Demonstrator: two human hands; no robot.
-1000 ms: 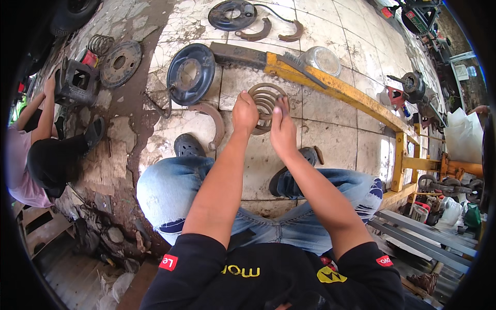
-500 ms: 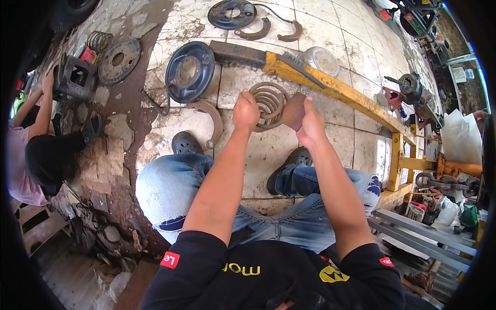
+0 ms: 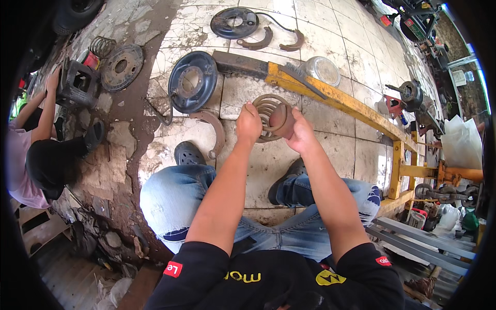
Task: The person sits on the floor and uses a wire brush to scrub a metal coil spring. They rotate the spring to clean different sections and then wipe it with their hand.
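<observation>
My left hand grips the left side of a rusty coil spring, held above the tiles between my knees. My right hand pinches a reddish-brown sheet that looks like sandpaper. The sheet lies against the right side of the spring, partly within its coils. Left of the spring, a curved brake shoe rests on the floor. Beyond it lies a dark round brake backing plate with a hole in its middle.
A yellow metal frame crosses the floor ahead and right, with a wire brush on it. Behind stands a clear round container. Another backing plate and two brake shoes lie farther off. At left, a person grips a stool.
My right hand has moved left, carrying the sandpaper from beside the spring to overlap its coils. My left hand keeps its grip. The whole view has shifted slightly.
</observation>
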